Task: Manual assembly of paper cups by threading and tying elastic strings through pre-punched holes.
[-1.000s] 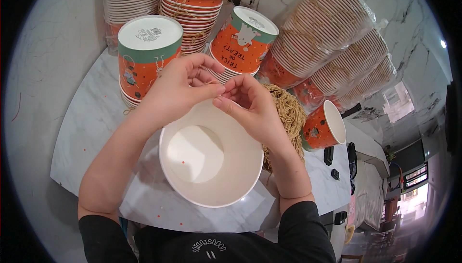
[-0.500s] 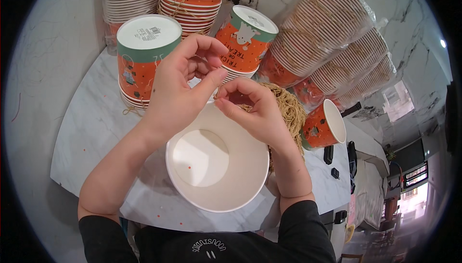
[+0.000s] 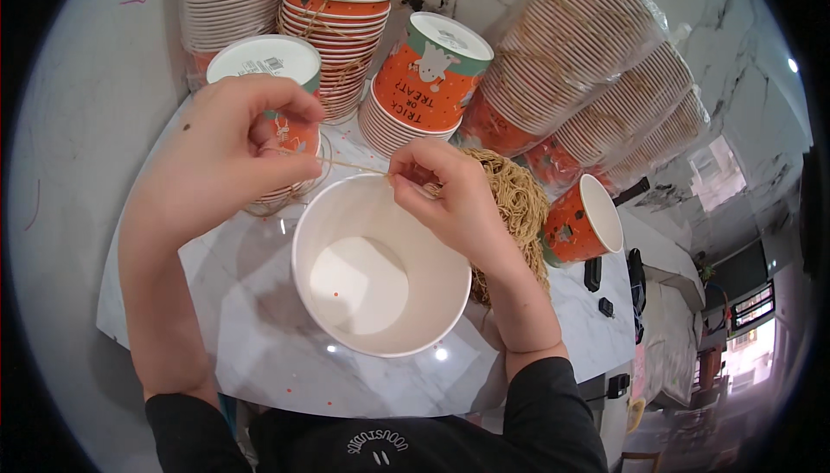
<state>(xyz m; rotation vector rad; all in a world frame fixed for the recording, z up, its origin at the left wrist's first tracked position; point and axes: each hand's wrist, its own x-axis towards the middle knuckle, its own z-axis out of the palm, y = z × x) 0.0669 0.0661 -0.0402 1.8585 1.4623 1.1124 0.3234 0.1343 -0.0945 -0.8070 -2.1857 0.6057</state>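
A thin tan string [image 3: 356, 166] runs taut between my hands, just above the far rim of a large white-lined paper bucket [image 3: 437, 300]. My left hand [image 3: 216, 149] pinches one end, to the left of the bucket and in front of an upturned orange and green bucket [image 3: 294, 131]. Close to the bucket's far right rim, my right hand [image 3: 441, 183] pinches the string with fingertips together. A bundle of tan string [image 3: 514, 205] lies beside my right wrist. The bucket is tilted so that I look into it; its outside is hidden.
Behind stand nested orange buckets [image 3: 337, 49] and an upturned bucket stack [image 3: 424, 84]. Plastic-wrapped bucket stacks [image 3: 571, 49] lean at the back right. A small orange cup [image 3: 575, 226] lies on its side on the marble table [image 3: 251, 291], near small black objects [image 3: 592, 274].
My left hand has moved left, away from my right hand, drawing the string out straight between them. The bucket and my right hand have shifted only slightly.
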